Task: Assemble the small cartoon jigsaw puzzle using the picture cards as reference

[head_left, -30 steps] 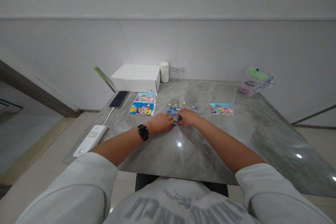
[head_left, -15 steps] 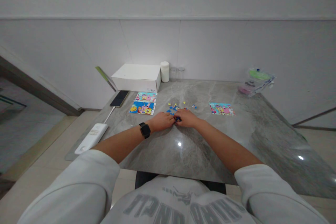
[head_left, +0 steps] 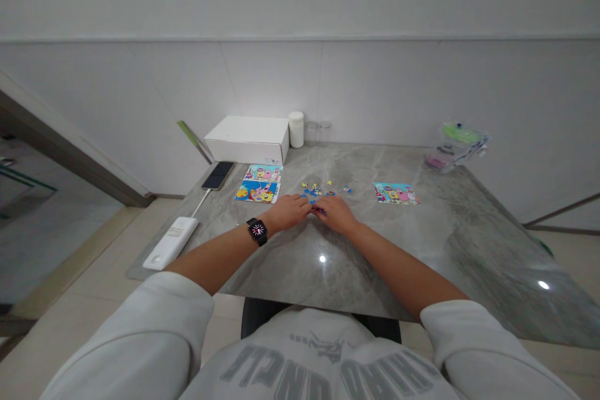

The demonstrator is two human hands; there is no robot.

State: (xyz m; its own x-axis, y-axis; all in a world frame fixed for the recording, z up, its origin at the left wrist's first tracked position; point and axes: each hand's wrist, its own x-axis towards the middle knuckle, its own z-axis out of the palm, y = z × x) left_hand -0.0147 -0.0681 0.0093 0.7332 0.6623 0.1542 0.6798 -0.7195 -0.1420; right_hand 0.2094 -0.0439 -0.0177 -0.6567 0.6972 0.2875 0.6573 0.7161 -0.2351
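My left hand (head_left: 289,212) and my right hand (head_left: 334,212) meet over the middle of the grey marbled table (head_left: 356,275). Small dark blue puzzle pieces (head_left: 319,210) show under the fingers of my right hand, which are curled round them. The fingertips of my left hand are pressed together beside them; whatever they grip is too small to make out. Just beyond both hands lie loose blue and yellow puzzle pieces (head_left: 315,190), with a single one (head_left: 347,189) a little to the right.
Two cartoon picture cards (head_left: 257,192) lie left and another picture card (head_left: 396,194) right. Behind stand a white box (head_left: 248,139), a white bottle (head_left: 296,130) and clear glasses (head_left: 324,132). A phone (head_left: 218,175), white power bank (head_left: 171,242) and plastic bag (head_left: 455,147) sit near the sides.
My right hand has flattened slightly over the pieces, and less of the dark cluster shows beneath it. The watch face has lit up. The view has shifted slightly.
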